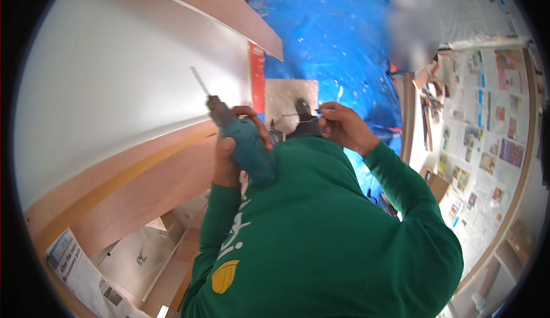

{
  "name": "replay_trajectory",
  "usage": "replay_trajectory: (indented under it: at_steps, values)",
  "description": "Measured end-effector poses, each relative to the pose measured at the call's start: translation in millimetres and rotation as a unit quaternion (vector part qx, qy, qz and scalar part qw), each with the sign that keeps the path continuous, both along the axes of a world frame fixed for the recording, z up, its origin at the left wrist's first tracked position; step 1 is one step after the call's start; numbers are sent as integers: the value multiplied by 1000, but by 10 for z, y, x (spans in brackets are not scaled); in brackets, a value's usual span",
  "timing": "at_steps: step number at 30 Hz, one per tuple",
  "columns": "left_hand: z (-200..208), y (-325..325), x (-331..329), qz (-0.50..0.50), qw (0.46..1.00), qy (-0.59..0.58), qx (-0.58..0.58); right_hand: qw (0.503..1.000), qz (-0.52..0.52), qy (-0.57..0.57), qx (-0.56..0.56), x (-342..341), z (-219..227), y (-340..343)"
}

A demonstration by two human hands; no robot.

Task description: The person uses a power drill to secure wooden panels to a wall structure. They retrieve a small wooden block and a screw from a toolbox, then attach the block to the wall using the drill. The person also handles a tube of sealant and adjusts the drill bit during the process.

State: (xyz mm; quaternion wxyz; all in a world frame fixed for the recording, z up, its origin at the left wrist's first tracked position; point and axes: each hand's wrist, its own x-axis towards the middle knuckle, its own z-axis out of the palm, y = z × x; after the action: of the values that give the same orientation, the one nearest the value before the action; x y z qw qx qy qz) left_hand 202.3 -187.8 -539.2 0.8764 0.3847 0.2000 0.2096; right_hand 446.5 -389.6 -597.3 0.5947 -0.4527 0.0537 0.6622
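My left hand (235, 146) is wrapped round the body of a teal power tool (250, 149). A long thin blade or bit points up and left from the tool's dark nose, in front of a white panel (132, 60). My right hand (349, 128) is held in front of the green sweater, thumb and fingers pinched together. Whatever small dark thing sits between those fingertips is too small to name. Close beside them, a dark rounded thing (303, 109) shows past the sweater's hem, over a pale square board (275, 93).
Blue sheeting (332, 26) with white specks covers the floor ahead. Wooden boards (154, 200) edge the white panel at left. Below them is a pale basin-like surface (137, 261). Tools (427, 117) lie at right, beside a newspaper-covered surface (487, 140). A grey blurred patch (413, 30) hides the upper right.
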Motion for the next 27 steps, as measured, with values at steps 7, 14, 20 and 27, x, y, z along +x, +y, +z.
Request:
replay_trajectory:
  at_steps: [7, 14, 20, 27]
  values:
    - [17, 41, 102, -15, 993, -58, -97, 918, 3, -347, 193, 6, 839, 582]
    - [-77, 118, 83, -35, 999, -3, 0, 919, 25, -311, 242, -434, 1129, 1079]
    - [176, 145, 77, -48, 998, 1, 44, 926, 10, -295, 235, -451, 1065, 1049]
    - [201, 304, -1, 38, 998, 35, 40, 940, -23, -261, 218, -355, 927, 942]
